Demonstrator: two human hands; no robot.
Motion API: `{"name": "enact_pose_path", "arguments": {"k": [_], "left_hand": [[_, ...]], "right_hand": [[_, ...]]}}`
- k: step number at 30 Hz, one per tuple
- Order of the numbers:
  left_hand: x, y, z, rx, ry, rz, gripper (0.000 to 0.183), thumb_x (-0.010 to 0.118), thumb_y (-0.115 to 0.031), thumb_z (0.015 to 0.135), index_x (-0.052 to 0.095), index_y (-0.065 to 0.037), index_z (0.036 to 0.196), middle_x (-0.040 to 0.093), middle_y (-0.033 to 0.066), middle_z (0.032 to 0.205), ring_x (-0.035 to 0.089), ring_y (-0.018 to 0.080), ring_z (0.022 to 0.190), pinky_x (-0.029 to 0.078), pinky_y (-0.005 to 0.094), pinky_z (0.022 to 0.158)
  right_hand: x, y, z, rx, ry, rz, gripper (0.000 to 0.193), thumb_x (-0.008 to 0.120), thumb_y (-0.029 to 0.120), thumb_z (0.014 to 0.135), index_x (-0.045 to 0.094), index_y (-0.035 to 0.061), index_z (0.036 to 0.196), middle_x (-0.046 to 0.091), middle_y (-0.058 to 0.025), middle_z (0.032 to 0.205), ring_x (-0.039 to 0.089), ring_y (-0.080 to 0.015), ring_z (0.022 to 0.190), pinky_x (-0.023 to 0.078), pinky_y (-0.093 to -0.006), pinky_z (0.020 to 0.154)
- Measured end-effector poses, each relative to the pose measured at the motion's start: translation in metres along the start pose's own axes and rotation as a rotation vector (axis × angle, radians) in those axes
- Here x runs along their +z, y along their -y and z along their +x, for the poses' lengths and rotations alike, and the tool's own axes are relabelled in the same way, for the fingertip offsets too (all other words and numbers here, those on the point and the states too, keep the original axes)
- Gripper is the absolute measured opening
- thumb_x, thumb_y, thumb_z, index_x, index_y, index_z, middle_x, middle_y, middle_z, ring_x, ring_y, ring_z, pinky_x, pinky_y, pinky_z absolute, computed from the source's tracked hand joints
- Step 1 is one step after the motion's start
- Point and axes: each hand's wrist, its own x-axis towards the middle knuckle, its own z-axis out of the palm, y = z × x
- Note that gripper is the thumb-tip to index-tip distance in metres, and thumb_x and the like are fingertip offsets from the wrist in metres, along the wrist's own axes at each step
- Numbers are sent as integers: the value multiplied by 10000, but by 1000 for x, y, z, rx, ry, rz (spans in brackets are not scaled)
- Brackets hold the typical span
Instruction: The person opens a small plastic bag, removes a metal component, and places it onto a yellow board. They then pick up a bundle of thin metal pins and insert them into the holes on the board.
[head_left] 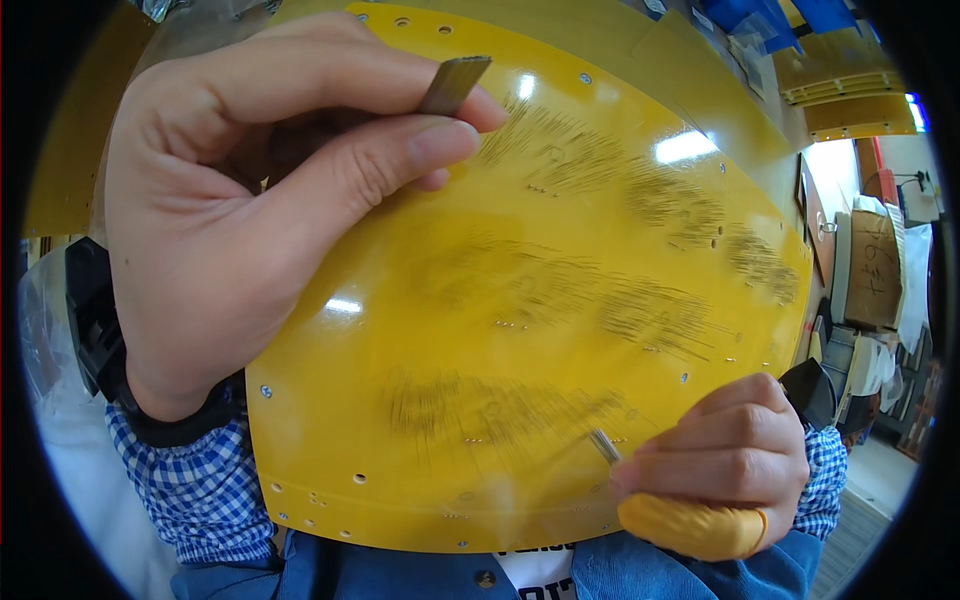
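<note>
My left hand [230,200], raised over the board's far left part, pinches a flat bundle of thin metal pins [456,84] between thumb and forefinger. Close to the near right edge, my right hand [725,460] is closed on a smaller bundle of thin metal pins [604,446], its ends poking out past the fingertips. A yellow finger cot [695,528] covers one digit of that hand. Beneath both hands spreads a glossy yellow board [320,430]. Fine dark pins [655,315] stand out of it in several dense patches; how deep they sit cannot be made out.
Screws and holes dot the board's rim, including a screw [265,391] at left. Clear plastic bags [50,330] lie beyond my left wrist. A cardboard box [872,270] is off to the right, and blue bins [760,20] are at the far right.
</note>
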Motion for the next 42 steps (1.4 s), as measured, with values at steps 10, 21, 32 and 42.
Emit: {"name": "enact_pose_path", "arguments": {"k": [10, 21, 32, 42], "left_hand": [[-2, 0, 0, -1, 13, 8, 115, 612, 89, 829, 657, 20, 911, 649, 159, 950, 627, 150, 758, 530, 220, 703], [0, -1, -2, -3, -16, 5, 106, 611, 87, 831, 651, 23, 905, 650, 160, 945, 627, 149, 755, 527, 225, 696], [1, 4, 3, 49, 14, -9, 81, 618, 72, 835, 643, 25, 895, 651, 159, 945, 629, 143, 748, 533, 221, 691], [1, 2, 2, 22, -5, 34, 53, 622, 71, 831, 641, 37, 867, 652, 146, 924, 625, 135, 749, 526, 220, 684]], "right_hand": [[12, -1, -3, -257, -29, -398, 105, 596, 100, 728, 664, 161, 780, 685, 49, 860, 613, -60, 713, 393, -200, 633], [11, -1, 0, -216, -51, -385, 97, 606, 117, 708, 664, 172, 763, 681, 53, 848, 608, -61, 713, 387, -202, 647], [7, 6, 4, -202, 27, -500, 107, 621, 111, 712, 670, 175, 781, 681, 51, 867, 601, -64, 719, 399, -209, 652], [14, 3, 3, -216, -23, -389, 130, 627, 108, 691, 674, 160, 801, 677, 40, 852, 597, -67, 706, 401, -210, 637]]}}
